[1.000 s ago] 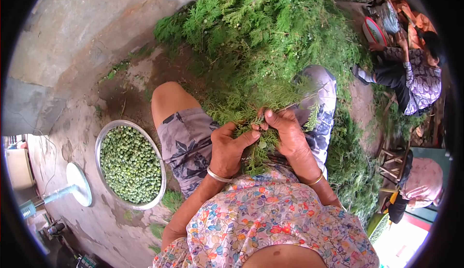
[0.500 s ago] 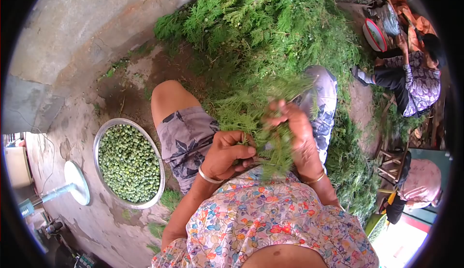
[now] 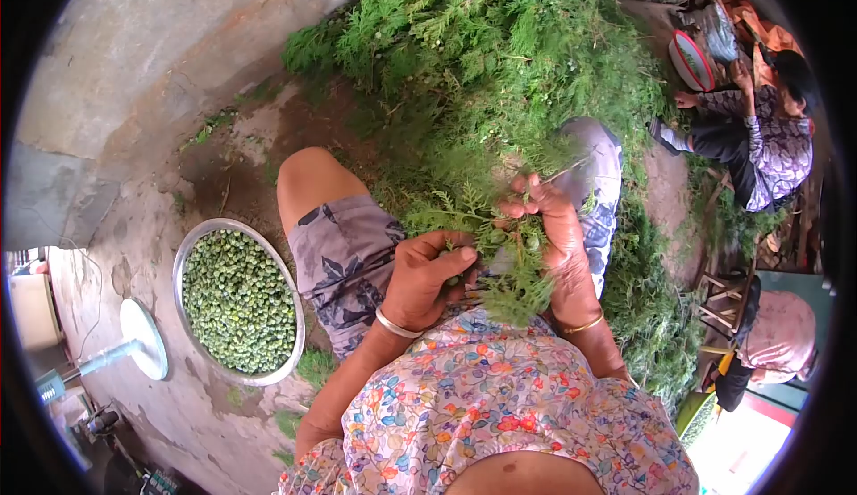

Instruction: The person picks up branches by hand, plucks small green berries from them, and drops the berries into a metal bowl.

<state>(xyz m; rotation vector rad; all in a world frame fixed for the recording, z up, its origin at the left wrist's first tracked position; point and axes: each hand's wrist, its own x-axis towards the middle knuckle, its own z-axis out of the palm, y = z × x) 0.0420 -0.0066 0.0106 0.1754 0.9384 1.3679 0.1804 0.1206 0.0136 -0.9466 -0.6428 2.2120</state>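
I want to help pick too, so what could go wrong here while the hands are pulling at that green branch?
The little green cones pinched in the left hand could slip and drop onto the lap, since the round metal bowl of green cones sits off to the side on the ground. The feathery green sprig gripped by the right hand might snap or scratch the fingers. Loose bits may scatter into the big pile of green branches.

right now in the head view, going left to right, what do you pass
white fan base → metal bowl of green seeds → left hand → leafy sprig → right hand → seated person in patterned sleeves
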